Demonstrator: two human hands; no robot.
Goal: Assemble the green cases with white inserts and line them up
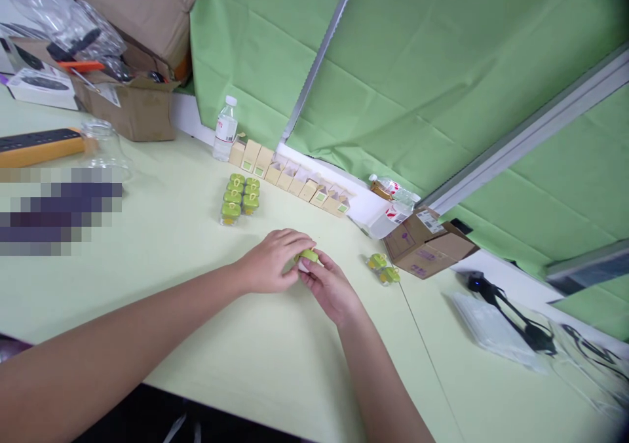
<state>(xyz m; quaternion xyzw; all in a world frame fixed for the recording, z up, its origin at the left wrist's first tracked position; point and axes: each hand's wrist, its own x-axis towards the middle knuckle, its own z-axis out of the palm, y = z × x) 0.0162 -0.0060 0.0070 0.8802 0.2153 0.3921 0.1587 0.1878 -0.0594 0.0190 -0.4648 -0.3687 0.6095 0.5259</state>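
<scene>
Above the middle of the table, my left hand point(275, 261) and my right hand point(331, 286) meet around one small green-lidded container point(308, 255). Both hands are closed on it, the left fingers over its top and the right thumb and fingers at its side. Part of its body is hidden by my fingers. Beyond my left hand stands a cluster of several similar green-lidded containers point(232, 208), clear below with yellow inside. Two more green-lidded containers point(377, 261) stand to the right of my right hand.
Along the back edge runs a row of small cardboard boxes point(289, 175). A water bottle point(225, 130) stands at its left end; plastic bottles point(393, 213) and an opened carton point(425, 243) are at the right. Far left are a glass jar point(102, 145) and a power strip point(42, 147).
</scene>
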